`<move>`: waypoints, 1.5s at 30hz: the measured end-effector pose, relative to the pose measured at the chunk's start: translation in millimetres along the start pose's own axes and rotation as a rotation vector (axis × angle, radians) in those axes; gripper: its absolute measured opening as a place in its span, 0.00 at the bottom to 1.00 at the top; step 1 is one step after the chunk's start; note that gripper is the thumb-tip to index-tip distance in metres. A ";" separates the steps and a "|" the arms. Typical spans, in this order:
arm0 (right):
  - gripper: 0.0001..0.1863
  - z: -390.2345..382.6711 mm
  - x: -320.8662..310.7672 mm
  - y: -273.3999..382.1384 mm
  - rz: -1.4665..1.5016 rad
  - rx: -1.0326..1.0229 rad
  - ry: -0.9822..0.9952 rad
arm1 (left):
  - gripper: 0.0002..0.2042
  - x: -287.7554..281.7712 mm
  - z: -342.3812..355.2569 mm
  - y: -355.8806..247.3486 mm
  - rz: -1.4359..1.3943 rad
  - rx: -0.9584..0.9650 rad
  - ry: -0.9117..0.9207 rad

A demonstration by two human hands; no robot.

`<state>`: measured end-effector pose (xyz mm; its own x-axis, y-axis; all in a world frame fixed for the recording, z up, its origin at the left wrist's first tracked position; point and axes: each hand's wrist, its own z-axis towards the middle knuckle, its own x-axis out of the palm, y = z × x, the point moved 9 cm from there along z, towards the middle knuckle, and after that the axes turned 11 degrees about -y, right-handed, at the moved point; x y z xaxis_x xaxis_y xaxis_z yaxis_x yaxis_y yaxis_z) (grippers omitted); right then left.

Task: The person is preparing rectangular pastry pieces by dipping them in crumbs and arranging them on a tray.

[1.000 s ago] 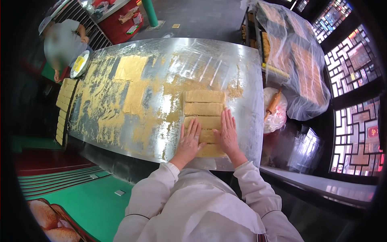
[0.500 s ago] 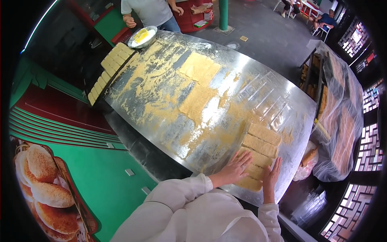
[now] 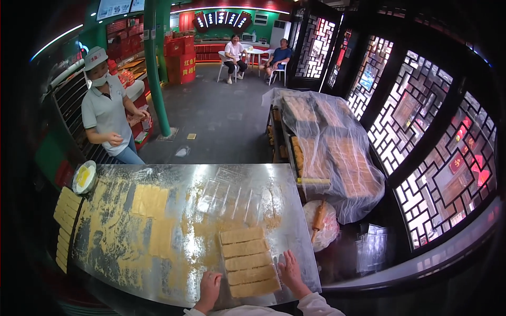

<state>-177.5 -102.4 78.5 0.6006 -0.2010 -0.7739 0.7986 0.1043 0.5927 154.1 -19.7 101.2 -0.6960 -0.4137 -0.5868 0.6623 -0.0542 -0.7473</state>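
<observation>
Several flat, crumb-coated dough strips (image 3: 250, 262) lie side by side in a block near the front right of the metal table. Just off the block's left edge, my left hand (image 3: 210, 288) rests low with its fingers loosely bent and nothing visible in it. My right hand (image 3: 291, 272) is at the block's right side, fingers stretched forward and apart, holding nothing. Farther left on the table are two more flat dough pieces, one behind (image 3: 150, 200) and one nearer (image 3: 161, 238).
Loose crumbs cover much of the metal table (image 3: 183, 179). At its left stand a bowl (image 3: 93, 185) and trays of pale pieces (image 3: 65, 209). Clear plastic trays (image 3: 224, 196) lie behind the strips. Right are a rolling pin (image 3: 318, 217) and a plastic-covered rack (image 3: 345, 152). A co-worker (image 3: 109, 113) stands beyond.
My hands have come off the dough strips and moved apart to either side of the block. My view has tilted up, showing more of the room and the co-worker.
</observation>
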 end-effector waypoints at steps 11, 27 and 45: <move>0.28 -28.0 -28.3 -17.8 0.038 -0.030 -0.079 | 0.18 24.1 -7.1 -53.9 -0.076 0.071 0.107; 0.27 -54.8 -19.3 -11.9 0.086 -0.137 -0.027 | 0.15 1.2 -64.8 -53.4 -0.038 0.020 0.049; 0.29 -70.6 29.6 158.5 -0.135 -0.253 -0.078 | 0.14 -193.8 -66.0 95.3 -0.032 -0.154 -0.134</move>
<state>-30.4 -23.0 133.8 0.4913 -0.3031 -0.8165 0.8612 0.3094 0.4033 333.9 115.3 123.1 -0.6656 -0.5321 -0.5232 0.5832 0.0664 -0.8096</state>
